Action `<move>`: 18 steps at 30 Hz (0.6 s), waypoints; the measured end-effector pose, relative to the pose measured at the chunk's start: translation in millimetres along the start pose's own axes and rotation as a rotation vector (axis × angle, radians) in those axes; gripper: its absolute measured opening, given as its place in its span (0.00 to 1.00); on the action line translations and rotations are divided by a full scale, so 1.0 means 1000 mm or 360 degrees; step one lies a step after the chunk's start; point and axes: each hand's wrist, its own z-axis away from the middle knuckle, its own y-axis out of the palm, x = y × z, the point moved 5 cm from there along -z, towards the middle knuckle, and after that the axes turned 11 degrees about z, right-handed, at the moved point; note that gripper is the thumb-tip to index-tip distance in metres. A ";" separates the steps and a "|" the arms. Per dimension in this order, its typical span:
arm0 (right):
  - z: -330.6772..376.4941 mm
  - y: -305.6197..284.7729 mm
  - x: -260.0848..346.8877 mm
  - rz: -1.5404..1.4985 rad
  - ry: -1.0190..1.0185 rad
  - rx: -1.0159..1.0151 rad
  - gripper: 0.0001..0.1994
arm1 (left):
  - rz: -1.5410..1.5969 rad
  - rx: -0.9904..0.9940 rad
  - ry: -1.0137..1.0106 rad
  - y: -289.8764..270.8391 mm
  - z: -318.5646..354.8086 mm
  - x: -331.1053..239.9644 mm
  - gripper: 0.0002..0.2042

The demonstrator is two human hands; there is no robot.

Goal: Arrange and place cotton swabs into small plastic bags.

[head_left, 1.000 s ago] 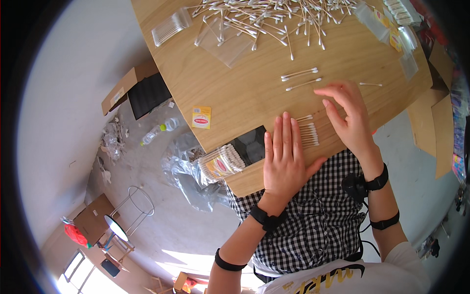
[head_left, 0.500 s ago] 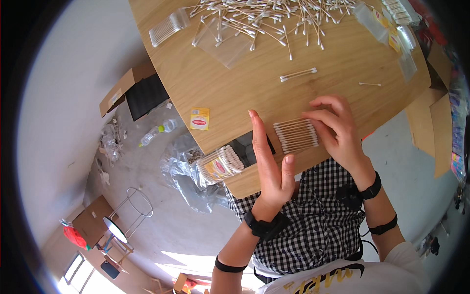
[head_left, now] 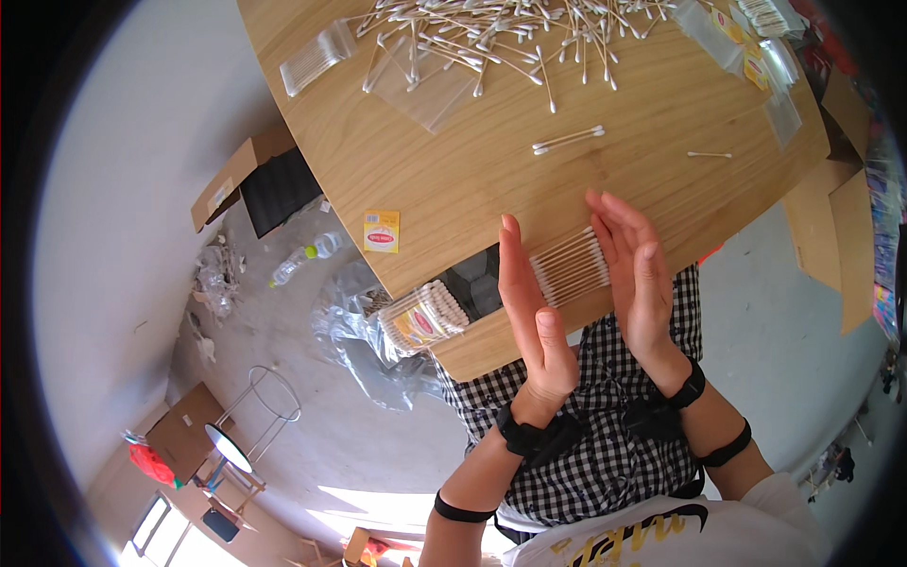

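Observation:
A row of cotton swabs (head_left: 571, 268) lies side by side near the front edge of the wooden table. Upright along the row's left ends, my left hand (head_left: 531, 307) is open with its fingers straight. My right hand (head_left: 639, 269) stands at the right ends, also open, its fingers stretched out and slightly curved. Between the two palms the swabs form an even band. Left of my left hand, a packed bag of cotton swabs (head_left: 422, 317) with a yellow card rests at the table corner, beside a dark flat object (head_left: 472, 282).
Loose cotton swabs (head_left: 501, 38) are heaped at the far side. A small bagged bundle (head_left: 318, 59), an open clear bag (head_left: 420, 90) and a yellow card (head_left: 382, 231) lie leftward. More plastic bags (head_left: 746, 57) sit far right. Cardboard boxes (head_left: 831, 231) stand beyond the table's right edge.
My right hand has turned from bent fingers above the row's right ends to an upright, straightened palm beside them. My left hand has shifted slightly right, against the row.

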 end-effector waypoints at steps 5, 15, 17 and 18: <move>-0.029 -0.009 0.017 0.0604 -0.0173 -0.0075 0.25 | 0.0063 -0.0161 0.0050 -0.005 0.006 -0.004 0.41; -0.030 0.041 0.002 0.2288 -0.0670 0.0192 0.27 | 0.0056 -0.0222 0.0172 0.006 0.005 0.009 0.35; -0.030 0.044 0.005 0.2217 -0.0739 0.0263 0.28 | 0.0087 -0.0242 0.0161 0.007 0.005 0.009 0.35; -0.030 0.044 0.004 0.2221 -0.0745 0.0265 0.28 | 0.0111 -0.0254 0.0146 0.006 0.005 0.009 0.35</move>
